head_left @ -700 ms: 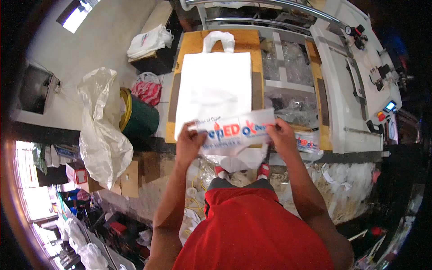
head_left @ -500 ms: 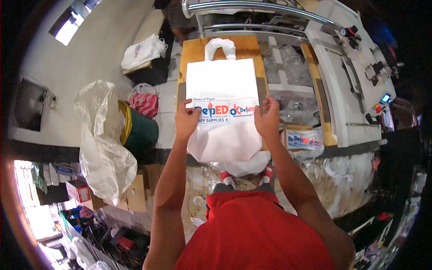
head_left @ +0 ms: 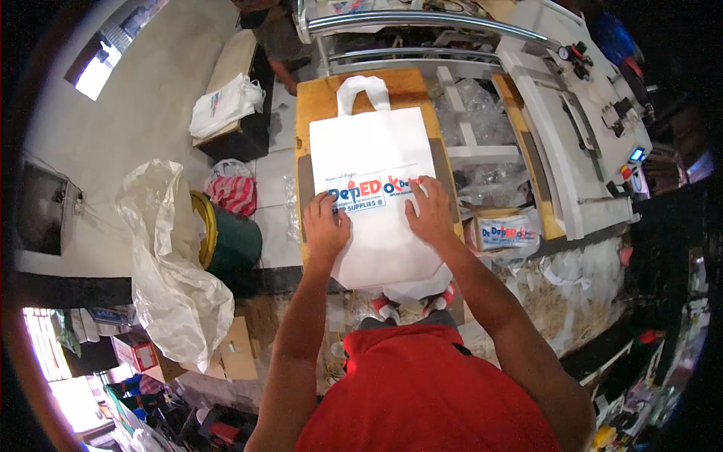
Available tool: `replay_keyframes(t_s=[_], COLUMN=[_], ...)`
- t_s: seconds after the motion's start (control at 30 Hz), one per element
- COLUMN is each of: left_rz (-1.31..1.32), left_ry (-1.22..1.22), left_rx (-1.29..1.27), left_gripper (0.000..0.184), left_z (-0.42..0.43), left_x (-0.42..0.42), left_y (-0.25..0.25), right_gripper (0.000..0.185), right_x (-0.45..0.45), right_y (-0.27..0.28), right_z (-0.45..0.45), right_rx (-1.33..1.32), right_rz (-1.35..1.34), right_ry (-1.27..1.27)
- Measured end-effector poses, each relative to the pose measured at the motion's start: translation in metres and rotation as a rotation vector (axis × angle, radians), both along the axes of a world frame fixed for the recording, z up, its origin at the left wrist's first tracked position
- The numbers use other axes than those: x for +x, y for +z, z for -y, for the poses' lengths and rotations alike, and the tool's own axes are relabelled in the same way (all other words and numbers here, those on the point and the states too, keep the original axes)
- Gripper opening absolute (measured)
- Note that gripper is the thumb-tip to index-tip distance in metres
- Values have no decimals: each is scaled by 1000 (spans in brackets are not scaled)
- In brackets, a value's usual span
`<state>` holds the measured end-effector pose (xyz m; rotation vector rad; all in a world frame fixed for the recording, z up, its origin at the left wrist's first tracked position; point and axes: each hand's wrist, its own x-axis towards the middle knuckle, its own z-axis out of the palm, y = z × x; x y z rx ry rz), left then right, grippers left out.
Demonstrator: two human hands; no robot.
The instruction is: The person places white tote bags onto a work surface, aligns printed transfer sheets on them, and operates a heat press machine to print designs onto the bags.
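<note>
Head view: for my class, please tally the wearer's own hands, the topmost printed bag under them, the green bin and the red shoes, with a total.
Left hand and right hand: 2
Printed bag: 1
Green bin: 1
Red shoes: 2
Total: 6

This is a workshop, apparently for printing: well right of the right bare hand (head_left: 431, 216) stands a white metal machine (head_left: 555, 141) with a round black-rimmed gauge (head_left: 563, 53) and small lit blue screen (head_left: 637, 155); beyond and left of the left bare hand (head_left: 326, 227) lies a stack of printed white handled bags (head_left: 226, 108).
</note>
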<state>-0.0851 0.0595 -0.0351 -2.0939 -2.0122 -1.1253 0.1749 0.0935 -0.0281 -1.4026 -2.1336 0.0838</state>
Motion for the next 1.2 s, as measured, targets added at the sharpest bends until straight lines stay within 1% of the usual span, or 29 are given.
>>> replay_keyframes(t_s=[0.07, 0.2, 0.27, 0.33, 0.4, 0.57, 0.7, 0.8, 0.87, 1.2], left_rz=[0, -26, -1, 23, 19, -18, -31, -37, -40, -27], left_ry=[-8, -14, 17, 44, 6, -11, -10, -4, 2, 31], left_rx=[13, 39, 27, 17, 59, 75, 76, 83, 85, 81], left_gripper=[37, 37, 36, 36, 36, 35, 35, 35, 35, 34], left_z=[1, -2, 0, 0, -2, -3, -2, -2, -2, -1], left_x=[-1, -3, 0, -1, -4, -5, -5, -5, -5, -4], left_y=[-1, -2, 0, -4, -8, -13, -13, -14, -15, -12], right_gripper=[42, 42, 41, 41, 40, 39, 39, 40, 40, 41], right_x=[1, 1, 1, 0, -1, 2, 1, 1, 1, 1], right_y=[0, -3, -8, -5, -4, -5, -4, -4, -10, -8], right_z=[0, -1, -2, 0, 0, -1, 1, 2, 0, 1], right_rx=[-74, -67, 12, -4, -15, 11, 32, -12, 24, 30], right_rz=[-25, -40, -27, -40, -50, -78, -78, -73, -86, -92], right_ry=[-10, -3, -6, -14, -28, -15, -22, -33, -37, -31])
